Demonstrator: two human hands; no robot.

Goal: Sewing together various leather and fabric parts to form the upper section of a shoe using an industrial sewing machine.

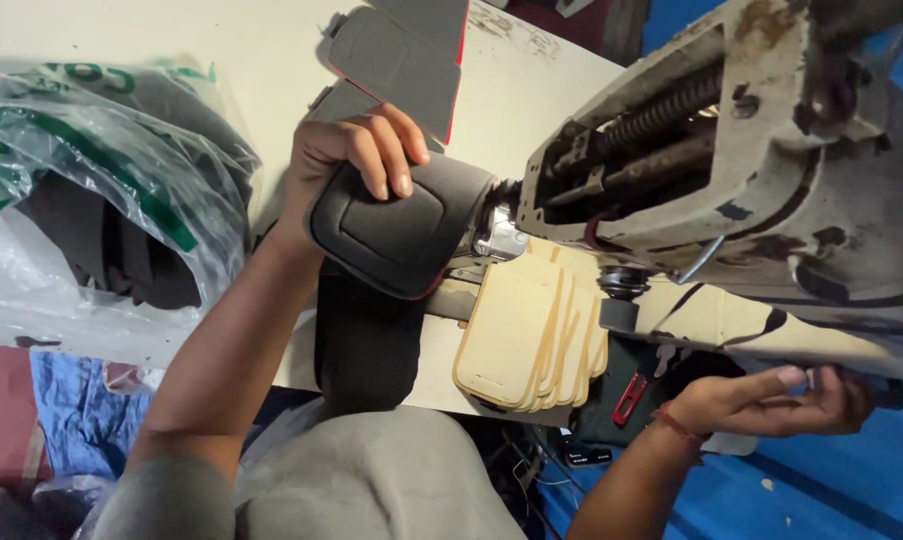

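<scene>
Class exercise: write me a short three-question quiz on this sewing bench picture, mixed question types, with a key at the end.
1. True or false: the left hand grips a dark padded piece at the sewing machine.
2. What lies fanned out under the machine head?
A. cream templates
B. blue cloths
C. metal rings
3. Fill in: the right hand reaches under the machine, and a red ______ is on its wrist.

Key:
1. True
2. A
3. thread

Extra look: a plastic bag of dark pieces sits on the table beside the left arm.
</scene>
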